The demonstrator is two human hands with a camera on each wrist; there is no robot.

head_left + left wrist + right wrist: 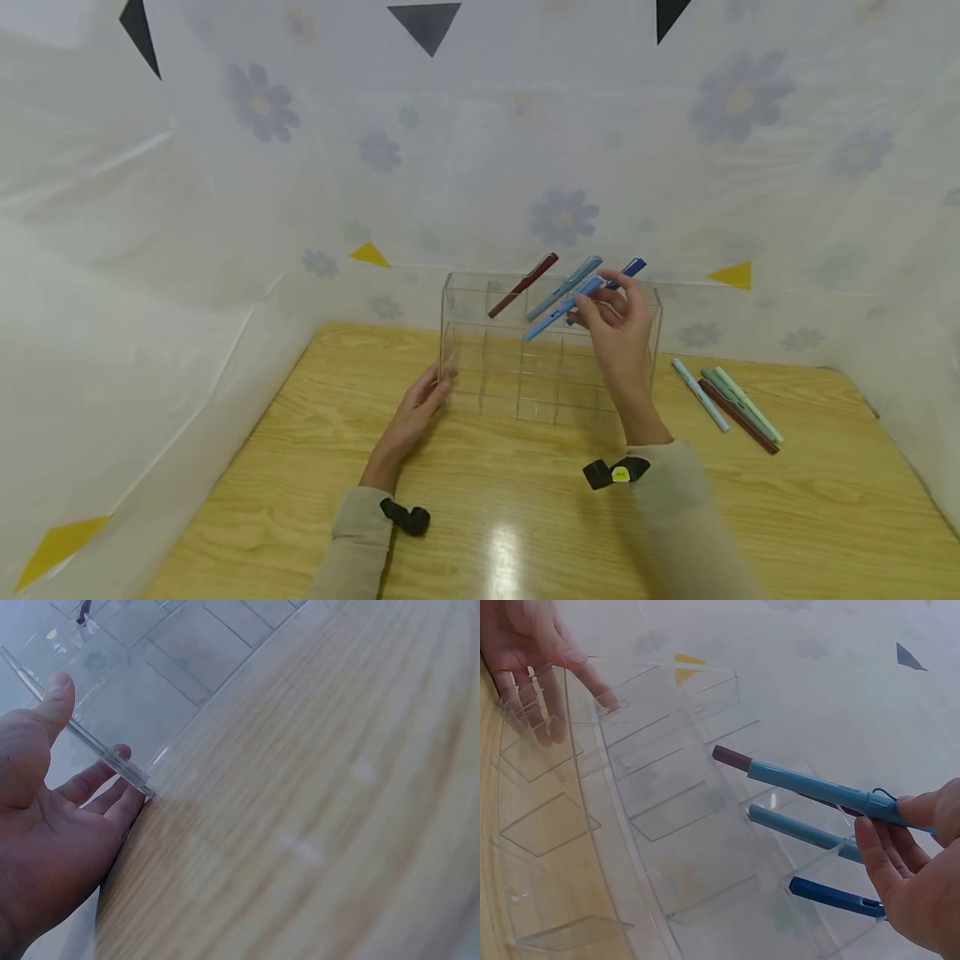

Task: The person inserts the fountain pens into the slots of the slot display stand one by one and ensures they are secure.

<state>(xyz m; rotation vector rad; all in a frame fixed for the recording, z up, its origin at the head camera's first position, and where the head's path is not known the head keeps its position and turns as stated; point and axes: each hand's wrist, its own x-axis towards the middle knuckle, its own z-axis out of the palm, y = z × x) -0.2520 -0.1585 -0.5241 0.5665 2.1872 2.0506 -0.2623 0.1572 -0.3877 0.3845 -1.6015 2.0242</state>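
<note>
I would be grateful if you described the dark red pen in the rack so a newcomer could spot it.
On the wooden table stands a clear rack. In its top, left of the blue pens in the head view, leans the dark red pen, the only red one there.

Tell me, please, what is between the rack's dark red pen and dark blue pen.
The head view shows a grey-blue pen between them, and also the light blue pen held in the right grip.
</note>
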